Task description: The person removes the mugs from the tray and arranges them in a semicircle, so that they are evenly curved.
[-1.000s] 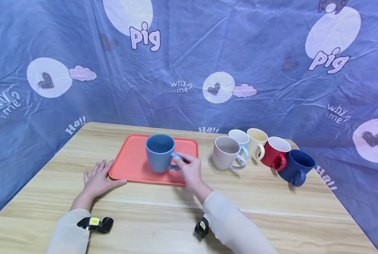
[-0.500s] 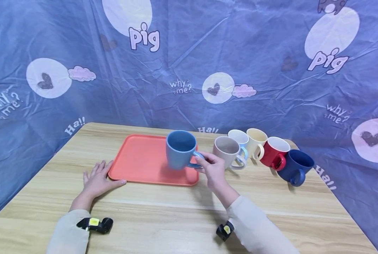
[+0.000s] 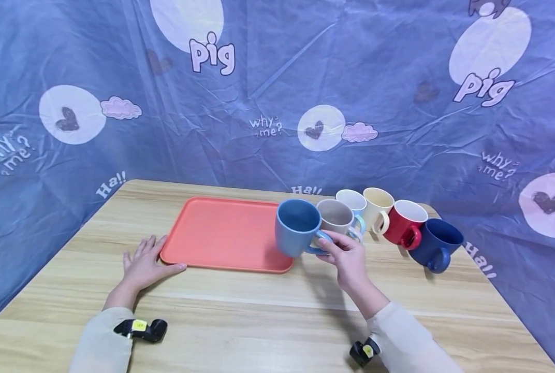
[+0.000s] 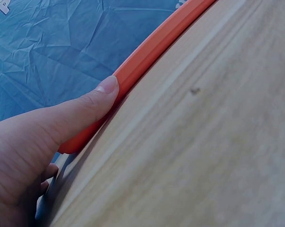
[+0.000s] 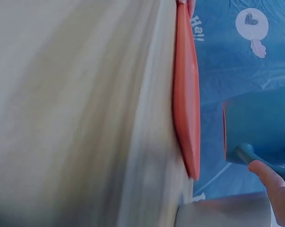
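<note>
By its handle, my right hand (image 3: 350, 260) grips a blue mug (image 3: 292, 239), held upright above the table at the tray's right end. In the right wrist view the blue mug (image 5: 261, 127) hangs clear of the surface, thumb on its handle. A coral-red tray (image 3: 219, 235) lies flat with nothing on it. My left hand (image 3: 142, 268) rests spread at the tray's near left corner, fingers along the left side. Its thumb (image 4: 93, 101) touches the tray's front rim in the left wrist view. Partly behind the blue mug stands a grey mug (image 3: 334, 215).
Farther right stand a white and light-blue mug (image 3: 350, 198), a cream mug (image 3: 375, 207), a red mug (image 3: 402, 223) and a dark blue mug (image 3: 428, 248), close together. The wooden table (image 3: 240, 321) ends at a blue printed curtain (image 3: 259, 77).
My right hand has lifted the blue mug off the tray and carried it right, past the tray's right edge and partly in front of the grey mug. My left hand stays put.
</note>
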Tool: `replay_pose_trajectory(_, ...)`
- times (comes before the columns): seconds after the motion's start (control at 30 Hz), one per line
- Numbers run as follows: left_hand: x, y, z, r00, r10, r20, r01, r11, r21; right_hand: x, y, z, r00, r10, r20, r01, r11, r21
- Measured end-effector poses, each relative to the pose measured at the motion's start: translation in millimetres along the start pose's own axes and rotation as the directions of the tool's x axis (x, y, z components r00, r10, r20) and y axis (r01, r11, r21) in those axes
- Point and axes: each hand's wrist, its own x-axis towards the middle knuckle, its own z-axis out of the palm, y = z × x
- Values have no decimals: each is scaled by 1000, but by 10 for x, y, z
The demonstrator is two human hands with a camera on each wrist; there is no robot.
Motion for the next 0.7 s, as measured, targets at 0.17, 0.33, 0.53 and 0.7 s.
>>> replay_pose_trajectory(0.17, 0, 6, 1, 1000, -1, -3, 1, 1000, 5, -57, -5, -147, 1000, 23, -6, -23, 999, -29)
replay_pose_trajectory(0.33, -6, 11, -4, 1000, 0, -5, 0, 1000, 1, -80, 79, -315, 998, -43, 54, 44, 999, -21)
replay_pose_trajectory(0.53, -4, 29, -11, 1000, -2, 4, 2, 1000, -1, 31, 419, -647, 983, -131, 125, 129, 991, 22)
replay_pose_trajectory(0.7, -12, 40, -20, 1000, -3, 4, 3, 1000, -7, 101, 625, -838, 993, -90, 78, 88, 996, 20)
